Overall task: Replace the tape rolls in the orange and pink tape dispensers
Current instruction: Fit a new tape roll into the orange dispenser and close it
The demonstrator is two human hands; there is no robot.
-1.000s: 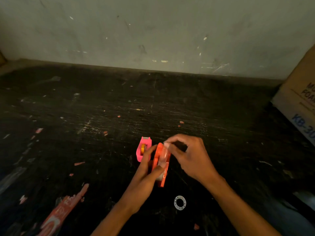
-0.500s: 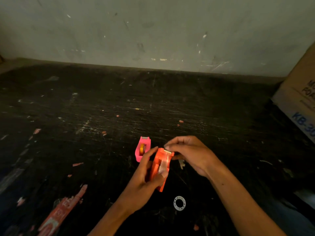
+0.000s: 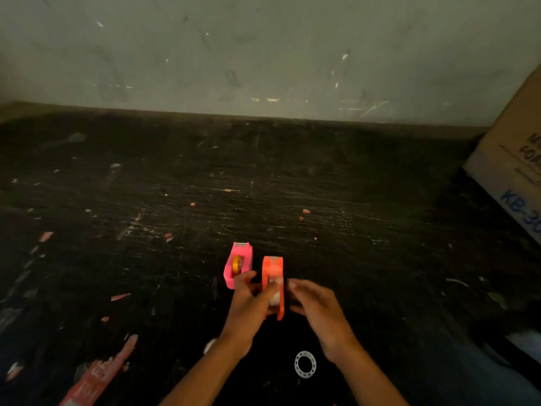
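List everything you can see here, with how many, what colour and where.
orange dispenser: 1, orange, centre of the table, held between both hands
pink dispenser: 1, pink with a yellow roll inside, just left of the orange one
ring: 1, white, on the table near the right wrist
box: 1, brown cardboard with blue print, far right
wrapper: 1, red, lower left of the table
table: 1, black, scratched, flecked with scraps
wall: 1, grey, behind the table
left hand: 1, grip on the orange dispenser
right hand: 1, at the dispenser's right side
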